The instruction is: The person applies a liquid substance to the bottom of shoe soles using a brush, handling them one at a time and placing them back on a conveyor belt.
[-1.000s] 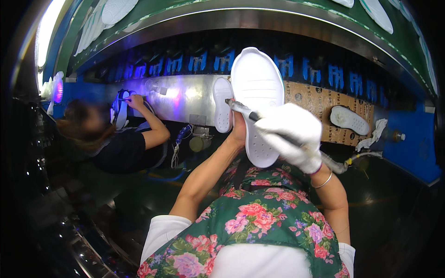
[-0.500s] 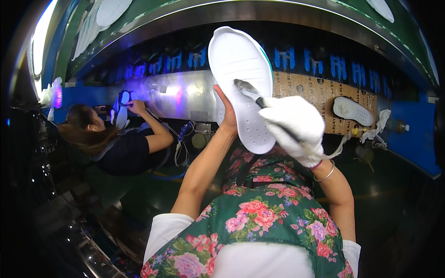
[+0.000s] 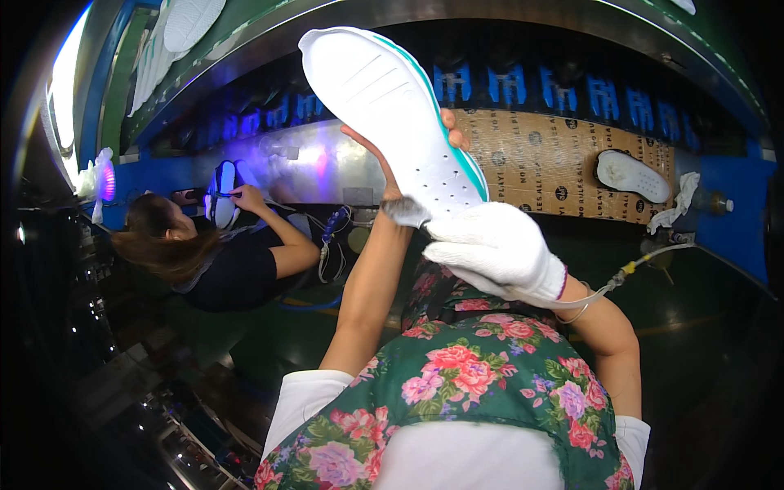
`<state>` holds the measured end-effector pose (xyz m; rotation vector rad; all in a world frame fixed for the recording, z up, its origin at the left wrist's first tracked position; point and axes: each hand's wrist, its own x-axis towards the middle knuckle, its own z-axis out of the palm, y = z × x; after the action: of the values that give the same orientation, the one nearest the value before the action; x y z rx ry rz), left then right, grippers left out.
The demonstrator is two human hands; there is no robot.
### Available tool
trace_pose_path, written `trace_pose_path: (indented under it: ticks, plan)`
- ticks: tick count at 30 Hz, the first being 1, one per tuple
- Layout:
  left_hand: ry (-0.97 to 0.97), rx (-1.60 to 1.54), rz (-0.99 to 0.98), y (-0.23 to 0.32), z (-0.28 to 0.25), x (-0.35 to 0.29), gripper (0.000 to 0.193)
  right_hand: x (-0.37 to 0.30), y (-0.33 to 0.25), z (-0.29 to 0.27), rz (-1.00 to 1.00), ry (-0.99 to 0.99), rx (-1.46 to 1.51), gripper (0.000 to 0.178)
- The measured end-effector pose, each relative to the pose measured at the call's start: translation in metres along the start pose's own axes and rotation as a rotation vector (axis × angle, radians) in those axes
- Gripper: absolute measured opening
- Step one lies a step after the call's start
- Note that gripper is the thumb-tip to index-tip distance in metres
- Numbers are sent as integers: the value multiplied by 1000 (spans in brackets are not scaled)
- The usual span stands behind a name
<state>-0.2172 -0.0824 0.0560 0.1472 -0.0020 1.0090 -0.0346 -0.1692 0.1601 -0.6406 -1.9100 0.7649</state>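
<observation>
Sole (image 3: 392, 114) gripped by left fingers (image 3: 447, 122)

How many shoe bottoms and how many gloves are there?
White shoe soles: 4 (held sole, one on cardboard, two up on the shelf)
White gloves: 1 (right hand)
Total: 5

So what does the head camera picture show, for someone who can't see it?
A person's bare left hand holds up a white shoe sole with a teal edge, while their white-gloved right hand presses a brush against it. Another person works at the left, and another sole lies on cardboard.
</observation>
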Motion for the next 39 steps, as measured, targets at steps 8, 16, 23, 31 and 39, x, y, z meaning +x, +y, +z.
trace_pose_path:
  ticks: [8, 16, 23, 31, 39]
  plan:
    - [56, 41, -31, 8, 10, 10, 124, -11, 8, 4, -48, 60, -117, 36]
    - [-22, 97, -89, 14, 18, 25, 132, -4, 9, -6, 17, 61, -230, 35]
    - [-79, 227, -193, 25, 10, 34, 134, 0, 4, -14, 147, 30, 104, 27]
    - [-87, 347, -426, 29, 16, 52, 127, -8, 2, 1, 49, -137, -31, 35]
    - [98, 874, -600, 22, 31, 62, 104, -8, 17, -1, -52, 11, -214, 36]
